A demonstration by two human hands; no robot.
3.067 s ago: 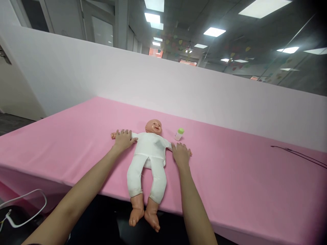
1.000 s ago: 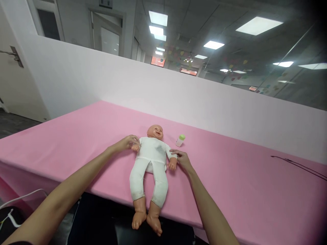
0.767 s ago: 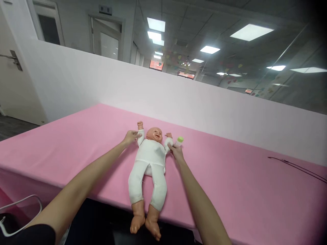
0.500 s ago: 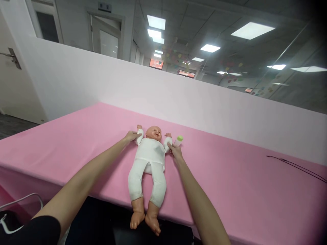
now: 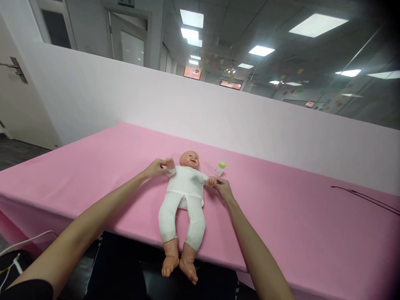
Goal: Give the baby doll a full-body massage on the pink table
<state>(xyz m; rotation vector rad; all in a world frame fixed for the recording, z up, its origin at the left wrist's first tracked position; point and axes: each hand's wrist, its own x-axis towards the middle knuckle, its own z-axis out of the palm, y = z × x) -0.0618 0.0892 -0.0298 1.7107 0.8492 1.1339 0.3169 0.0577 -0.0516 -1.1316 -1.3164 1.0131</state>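
Observation:
A baby doll [image 5: 185, 182] with a white cloth body lies face up on the pink tabletop [image 5: 275, 216], its bare feet hanging past the front edge. My left hand [image 5: 155, 168] grips the doll's arm on the left side, close to its raised hand. On the other side, my right hand [image 5: 223, 188] has its fingers closed on the doll's other arm near the wrist. Just beyond that hand stands a small bottle [image 5: 220, 168] with a green cap, apart from my fingers. Parts of my fingertips are hidden behind the doll's hands.
A thin black cable [image 5: 364, 196] lies on the table at the far right. Behind the table runs a low white wall [image 5: 200, 110] with glass above it. White cords [image 5: 28, 241] hang at the lower left, and a door [image 5: 21, 91] is at the left.
Both doll arms have swung down and outward, with the right-side one now lower. My right hand has moved away from the bottle, and my left hand has shifted slightly outward. The view has tilted slightly.

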